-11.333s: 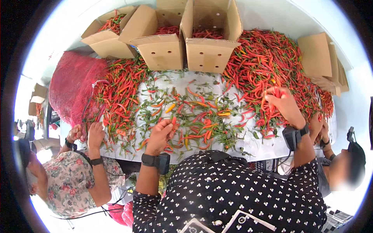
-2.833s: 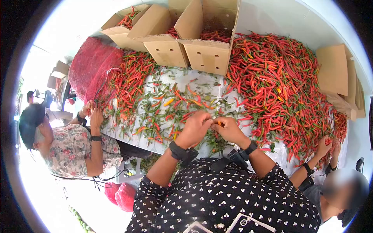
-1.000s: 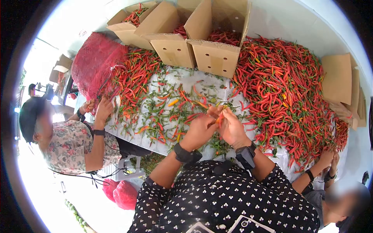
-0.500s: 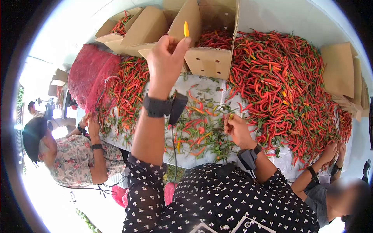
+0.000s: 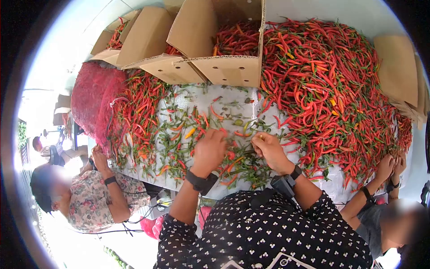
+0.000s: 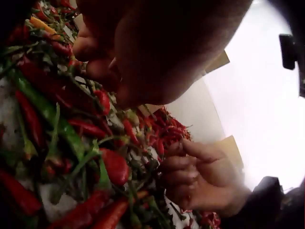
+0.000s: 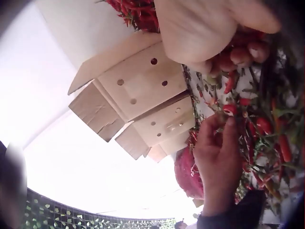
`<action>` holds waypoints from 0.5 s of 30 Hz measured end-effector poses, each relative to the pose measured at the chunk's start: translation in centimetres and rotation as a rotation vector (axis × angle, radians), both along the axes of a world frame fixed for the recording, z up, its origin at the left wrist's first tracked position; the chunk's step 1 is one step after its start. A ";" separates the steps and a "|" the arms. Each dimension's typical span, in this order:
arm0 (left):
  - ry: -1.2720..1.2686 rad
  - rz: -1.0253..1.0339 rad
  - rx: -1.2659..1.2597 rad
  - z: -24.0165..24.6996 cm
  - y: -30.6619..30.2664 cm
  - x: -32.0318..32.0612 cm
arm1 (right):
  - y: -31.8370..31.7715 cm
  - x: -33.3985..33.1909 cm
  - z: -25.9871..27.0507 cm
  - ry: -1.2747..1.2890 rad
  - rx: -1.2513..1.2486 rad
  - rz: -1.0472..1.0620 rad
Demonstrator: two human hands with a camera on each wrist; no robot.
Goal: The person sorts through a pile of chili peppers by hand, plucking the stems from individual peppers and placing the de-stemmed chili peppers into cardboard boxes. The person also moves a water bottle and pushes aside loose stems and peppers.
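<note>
Low over the middle of the table, my left hand (image 5: pixel 209 151) is slightly blurred. In the right wrist view its thumb and forefinger pinch at a small red chilli (image 7: pixel 229 109). My right hand (image 5: pixel 271 151) is a short way to the right, fingers curled inward, with red chilli (image 7: pixel 248 37) showing within them. Beneath both hands lie scattered red, orange and green chillies (image 6: pixel 114 166) mixed with loose stems. A yellow chilli (image 5: pixel 190 132) lies left of my left hand. Another yellow chilli (image 5: pixel 214 50) shows inside the nearest cardboard box (image 5: pixel 233 71).
A large heap of red chillies (image 5: pixel 313 85) covers the right side. More boxes (image 5: pixel 165 69) stand along the back, beside a red mesh sack (image 5: pixel 96 98). One person (image 5: pixel 94 197) works at the left, another (image 5: pixel 385 219) at the right. Folded cardboard (image 5: pixel 398 71) leans at the far right.
My left hand held a yellow chilli up at the box half a second ago; now it is back over the table without it. My right hand has hardly moved.
</note>
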State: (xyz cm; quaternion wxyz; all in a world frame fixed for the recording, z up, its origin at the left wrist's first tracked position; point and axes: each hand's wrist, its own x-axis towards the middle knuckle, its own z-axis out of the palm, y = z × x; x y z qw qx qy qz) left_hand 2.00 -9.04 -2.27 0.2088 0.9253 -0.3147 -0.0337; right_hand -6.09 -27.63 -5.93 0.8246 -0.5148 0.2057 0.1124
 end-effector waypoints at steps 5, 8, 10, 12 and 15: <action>-0.069 0.118 -0.183 0.6 1.0 1.9 | 0.4 0.7 0.4 -0.016 -0.062 0.037; -0.027 0.035 0.035 2.0 -0.2 1.6 | 0.6 0.7 0.4 -0.005 -0.063 0.022; -0.012 0.021 0.158 1.6 -0.8 1.2 | 0.9 0.4 0.2 0.001 -0.084 0.017; 0.001 0.006 0.279 0.8 -0.8 1.1 | 0.8 -0.1 0.5 0.017 -0.080 0.014; -0.035 -0.042 0.176 0.2 -0.7 1.1 | 0.8 -0.5 0.6 0.030 -0.069 0.017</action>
